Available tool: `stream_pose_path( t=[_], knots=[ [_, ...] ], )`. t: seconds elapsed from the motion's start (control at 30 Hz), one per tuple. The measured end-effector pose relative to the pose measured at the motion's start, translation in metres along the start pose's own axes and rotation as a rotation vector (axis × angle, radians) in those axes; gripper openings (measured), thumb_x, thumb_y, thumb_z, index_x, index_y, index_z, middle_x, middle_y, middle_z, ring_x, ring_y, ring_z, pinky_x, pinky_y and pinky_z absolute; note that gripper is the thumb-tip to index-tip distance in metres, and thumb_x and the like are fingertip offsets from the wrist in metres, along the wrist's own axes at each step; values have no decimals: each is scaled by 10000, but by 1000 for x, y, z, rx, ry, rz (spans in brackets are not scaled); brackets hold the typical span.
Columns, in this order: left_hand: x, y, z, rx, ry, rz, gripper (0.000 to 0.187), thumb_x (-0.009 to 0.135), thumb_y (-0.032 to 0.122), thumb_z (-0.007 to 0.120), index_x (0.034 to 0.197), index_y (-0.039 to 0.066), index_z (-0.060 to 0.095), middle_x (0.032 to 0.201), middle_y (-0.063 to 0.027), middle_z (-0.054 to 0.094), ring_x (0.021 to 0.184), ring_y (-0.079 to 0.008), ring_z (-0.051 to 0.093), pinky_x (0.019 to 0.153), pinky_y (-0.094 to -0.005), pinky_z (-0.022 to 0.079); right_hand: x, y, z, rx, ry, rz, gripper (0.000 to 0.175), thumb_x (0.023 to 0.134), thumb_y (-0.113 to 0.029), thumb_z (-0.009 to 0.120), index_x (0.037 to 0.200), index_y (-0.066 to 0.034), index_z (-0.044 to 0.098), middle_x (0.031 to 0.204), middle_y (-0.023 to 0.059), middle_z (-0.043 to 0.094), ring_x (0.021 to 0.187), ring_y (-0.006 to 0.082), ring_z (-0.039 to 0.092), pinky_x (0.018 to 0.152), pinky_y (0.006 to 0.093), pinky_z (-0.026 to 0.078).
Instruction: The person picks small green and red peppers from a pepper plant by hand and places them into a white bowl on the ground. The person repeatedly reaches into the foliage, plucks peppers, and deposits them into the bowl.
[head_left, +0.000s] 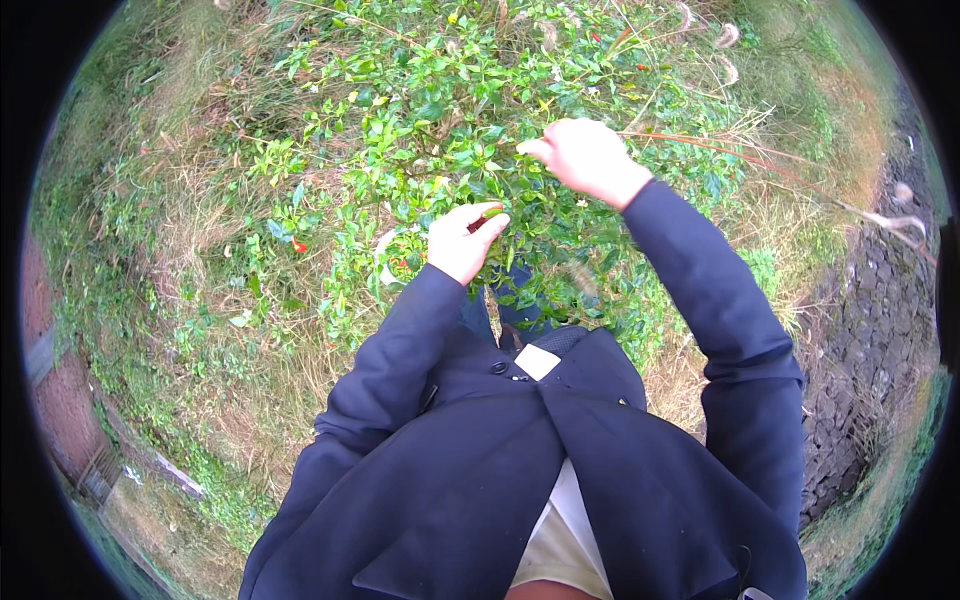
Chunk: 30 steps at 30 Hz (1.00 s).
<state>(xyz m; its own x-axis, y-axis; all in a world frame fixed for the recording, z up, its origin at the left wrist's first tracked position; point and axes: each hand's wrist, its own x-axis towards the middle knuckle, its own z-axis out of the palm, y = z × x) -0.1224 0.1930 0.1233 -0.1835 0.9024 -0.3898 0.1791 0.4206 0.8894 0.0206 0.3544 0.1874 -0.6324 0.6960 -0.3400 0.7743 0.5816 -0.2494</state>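
A leafy pepper plant (442, 127) with small white flowers and a few red fruits spreads out before me. My left hand (461, 238) is curled at its near side, holding peppers (491, 214); a green one shows between thumb and fingers, with dark red in the palm. Higher up and to the right, my right hand (585, 161) reaches over the leaves, its fingers bent and its fingertips bright and blurred. Whether anything is between them is unclear. Just left of my left hand, a white round container (384, 259), partly covered by foliage, has red and green bits inside its rim.
Dry grass (247, 300) surrounds the plant. Long reddish grass stalks (720, 141) stretch rightward from beside my right hand. A bank of dark, cracked stones or soil (874, 322) runs down the right side. A red fruit (299, 246) hangs low on the left.
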Motion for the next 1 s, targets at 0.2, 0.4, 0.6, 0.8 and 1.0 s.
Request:
stream_pose_path(
  t=[0.2, 0.4, 0.6, 0.8, 1.0],
  knots=[
    [2, -1, -8, 6, -47, 73, 272, 772, 214, 689, 987, 47, 673, 827, -94, 651, 708, -168, 616, 673, -270, 486, 9, -25, 40, -57, -28, 121, 345, 832, -350, 553, 700, -44, 640, 678, 163, 630, 667, 328, 637, 614, 433, 509],
    [1, -5, -15, -82, -80, 26, 269, 776, 199, 695, 990, 38, 673, 866, -90, 663, 740, -146, 619, 694, -257, 487, -7, -12, 62, 65, -54, 98, 254, 816, -304, 593, 740, -65, 635, 712, 112, 624, 713, 296, 617, 642, 390, 490],
    [4, -6, -16, -231, -100, -91, 286, 806, 160, 667, 1031, -15, 649, 826, -53, 654, 731, -87, 582, 680, -215, 462, -41, -15, 39, 385, 441, 270, 248, 787, -306, 666, 728, -67, 635, 657, 76, 594, 598, 209, 581, 565, 329, 455],
    [2, -9, -14, -202, -123, -73, 286, 805, 167, 671, 1027, -12, 654, 816, -46, 655, 722, -83, 581, 677, -214, 462, -54, -17, 17, 1299, 228, 521, 199, 871, -203, 549, 797, -28, 610, 710, 17, 604, 593, 87, 539, 547, 246, 435],
    [-1, -9, -16, -143, -113, -35, 269, 803, 170, 671, 1008, -4, 664, 809, -37, 655, 716, -78, 576, 665, -213, 460, -55, -38, 69, 61, 73, 282, 366, 850, -385, 544, 760, -36, 605, 752, 133, 615, 667, 320, 617, 617, 419, 495]
  ],
)
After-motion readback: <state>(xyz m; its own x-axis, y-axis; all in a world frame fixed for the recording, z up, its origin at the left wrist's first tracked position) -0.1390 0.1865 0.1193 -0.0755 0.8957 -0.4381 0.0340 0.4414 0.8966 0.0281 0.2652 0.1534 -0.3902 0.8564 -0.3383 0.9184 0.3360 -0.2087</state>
